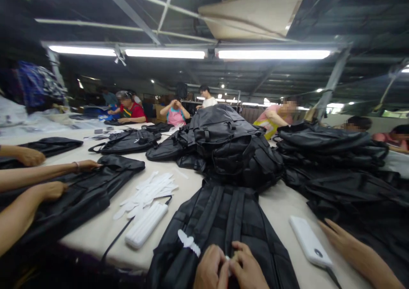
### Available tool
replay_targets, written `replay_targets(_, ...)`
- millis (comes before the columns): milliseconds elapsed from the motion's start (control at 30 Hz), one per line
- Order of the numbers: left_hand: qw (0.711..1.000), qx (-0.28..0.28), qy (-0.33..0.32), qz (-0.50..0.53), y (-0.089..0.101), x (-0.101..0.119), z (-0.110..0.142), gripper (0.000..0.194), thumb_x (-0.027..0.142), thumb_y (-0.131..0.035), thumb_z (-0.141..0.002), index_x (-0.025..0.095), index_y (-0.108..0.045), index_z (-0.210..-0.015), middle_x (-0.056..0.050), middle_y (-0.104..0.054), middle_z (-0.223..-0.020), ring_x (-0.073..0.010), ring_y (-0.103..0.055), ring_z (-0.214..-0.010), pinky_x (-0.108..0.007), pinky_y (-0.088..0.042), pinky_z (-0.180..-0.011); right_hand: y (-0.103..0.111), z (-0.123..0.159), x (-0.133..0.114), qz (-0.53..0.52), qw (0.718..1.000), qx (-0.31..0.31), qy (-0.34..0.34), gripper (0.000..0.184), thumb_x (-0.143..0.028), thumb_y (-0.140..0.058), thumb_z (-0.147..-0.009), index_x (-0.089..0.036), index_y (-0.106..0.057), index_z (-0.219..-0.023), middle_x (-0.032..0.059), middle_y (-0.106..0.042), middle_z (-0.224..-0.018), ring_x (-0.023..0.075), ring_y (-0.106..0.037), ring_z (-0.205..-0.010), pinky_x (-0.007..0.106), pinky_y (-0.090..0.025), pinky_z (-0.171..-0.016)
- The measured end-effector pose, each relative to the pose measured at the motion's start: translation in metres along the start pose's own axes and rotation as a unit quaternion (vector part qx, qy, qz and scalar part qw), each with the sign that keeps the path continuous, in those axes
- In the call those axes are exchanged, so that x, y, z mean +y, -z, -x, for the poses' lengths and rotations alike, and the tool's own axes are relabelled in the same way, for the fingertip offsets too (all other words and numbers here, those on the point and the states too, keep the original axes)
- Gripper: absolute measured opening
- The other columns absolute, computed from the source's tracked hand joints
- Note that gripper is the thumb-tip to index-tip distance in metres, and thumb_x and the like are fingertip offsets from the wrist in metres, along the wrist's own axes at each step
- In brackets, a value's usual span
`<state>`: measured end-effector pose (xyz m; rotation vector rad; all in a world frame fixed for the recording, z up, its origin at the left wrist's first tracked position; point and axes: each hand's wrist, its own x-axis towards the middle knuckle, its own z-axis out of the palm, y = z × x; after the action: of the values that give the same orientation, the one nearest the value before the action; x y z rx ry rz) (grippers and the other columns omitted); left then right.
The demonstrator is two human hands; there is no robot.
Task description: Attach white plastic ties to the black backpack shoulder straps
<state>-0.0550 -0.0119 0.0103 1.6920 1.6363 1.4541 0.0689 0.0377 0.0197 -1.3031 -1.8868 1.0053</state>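
A black backpack (220, 221) lies flat on the table right in front of me, straps up. My left hand (209, 268) and my right hand (247, 268) meet over its near end, at the bottom edge of the view. Both are closed in a pinch on a small white piece (227, 258) held between them, mostly hidden by the fingers. A white plastic tag (190, 242) rests on the backpack just left of my left hand.
A heap of black backpacks (230, 144) fills the table's middle, and more are stacked at right (332, 152). Loose white tags (150, 193) and a white power bank (147, 225) lie to the left, another power bank (309, 240) to the right. Co-workers' hands (345, 240) (47, 191) rest on either side.
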Motion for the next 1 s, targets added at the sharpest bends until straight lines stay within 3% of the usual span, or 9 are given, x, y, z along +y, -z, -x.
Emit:
replay_targets(67,0.999,-0.018,-0.025,0.011,0.005,0.01,0.001,0.014,0.023,-0.045,-0.078,0.019,-0.052,-0.067,-0.003,-0.055,-0.07,-0.0161,-0.051,-0.07,-0.027,-0.038,-0.066,0.005,0.002,0.0,-0.019,0.999,-0.025,-0.023,0.018,-0.024,-0.046,-0.066,-0.018,-0.056,-0.051,0.0119,-0.055,-0.116,0.0236,-0.049,-0.113,0.031,-0.035,-0.095)
replay_targets(167,0.995,0.002,0.088,0.056,0.007,0.013,-0.004,0.015,0.028,-0.046,-0.079,0.019,-0.052,-0.069,-0.001,-0.055,-0.067,-0.0157,-0.052,-0.067,-0.027,-0.039,-0.065,0.012,0.008,-0.001,-0.013,0.999,-0.021,-0.045,0.014,-0.021,-0.049,-0.066,-0.017,-0.056,-0.055,0.0103,-0.047,-0.127,0.0235,-0.044,-0.117,0.033,-0.029,-0.098)
replay_targets(267,0.967,0.004,0.21,0.142,0.002,0.004,-0.009,0.018,0.034,-0.05,-0.074,0.017,-0.053,-0.069,0.0,-0.056,-0.063,-0.0162,-0.054,-0.063,-0.027,-0.042,-0.061,0.014,0.014,-0.002,0.006,0.998,0.007,-0.057,0.014,-0.021,-0.05,-0.069,-0.017,-0.057,-0.057,0.009,-0.042,-0.133,0.0233,-0.038,-0.122,0.035,-0.025,-0.1)
replay_targets(333,0.953,-0.005,0.245,0.176,-0.002,-0.001,-0.011,0.02,0.036,-0.051,-0.073,0.017,-0.053,-0.068,0.0,-0.057,-0.063,-0.0163,-0.055,-0.062,-0.027,-0.043,-0.059,0.012,0.017,-0.003,0.008,0.998,0.016,-0.062,0.014,-0.022,-0.05,-0.07,-0.018,-0.057,-0.058,0.0091,-0.042,-0.134,0.0225,-0.037,-0.122,0.035,-0.025,-0.1)
replay_targets(467,0.968,0.008,0.219,0.123,-0.005,-0.006,-0.011,0.019,0.036,-0.053,-0.072,0.018,-0.054,-0.069,0.0,-0.059,-0.064,-0.0168,-0.057,-0.064,-0.027,-0.043,-0.06,0.011,0.02,-0.003,0.018,0.998,0.032,-0.059,0.015,-0.022,-0.052,-0.072,-0.018,-0.057,-0.059,0.0089,-0.043,-0.133,0.0218,-0.037,-0.122,0.036,-0.025,-0.1)
replay_targets(600,0.963,0.022,0.24,0.12,-0.007,-0.006,-0.005,0.021,0.038,-0.053,-0.073,0.017,-0.055,-0.07,-0.002,-0.06,-0.064,-0.0182,-0.058,-0.064,-0.028,-0.044,-0.058,0.012,0.02,-0.003,0.046,0.998,0.034,-0.041,0.015,-0.022,-0.052,-0.073,-0.018,-0.057,-0.059,0.0074,-0.044,-0.132,0.0226,-0.037,-0.121,0.038,-0.027,-0.099)
replay_targets(700,0.974,0.038,0.203,0.097,-0.007,-0.006,0.0,0.021,0.038,-0.051,-0.076,0.017,-0.055,-0.074,-0.002,-0.06,-0.068,-0.018,-0.058,-0.066,-0.029,-0.045,-0.061,0.012,0.021,-0.003,0.063,0.997,0.035,-0.034,0.015,-0.023,-0.051,-0.074,-0.019,-0.056,-0.06,0.0072,-0.044,-0.132,0.0233,-0.037,-0.121,0.04,-0.028,-0.098)
replay_targets(833,0.979,0.032,0.19,0.068,-0.006,-0.009,0.001,0.021,0.038,-0.047,-0.08,0.018,-0.051,-0.075,-0.001,-0.058,-0.067,-0.0171,-0.057,-0.066,-0.028,-0.044,-0.062,0.013,0.02,-0.002,0.055,0.996,0.048,-0.045,0.006,-0.024,-0.058,-0.07,-0.019,-0.057,-0.068,0.0087,-0.043,-0.13,0.0224,-0.039,-0.12,0.037,-0.029,-0.097)
replay_targets(1000,0.987,0.025,0.16,0.019,-0.003,-0.002,-0.002,0.018,0.036,-0.044,-0.083,0.02,-0.049,-0.076,0.0,-0.056,-0.068,-0.0163,-0.056,-0.066,-0.027,-0.042,-0.062,0.012,0.018,-0.004,0.049,0.995,0.053,-0.066,0.008,-0.028,-0.06,-0.07,-0.02,-0.06,-0.074,0.0072,-0.041,-0.13,0.0226,-0.039,-0.119,0.039,-0.029,-0.097)
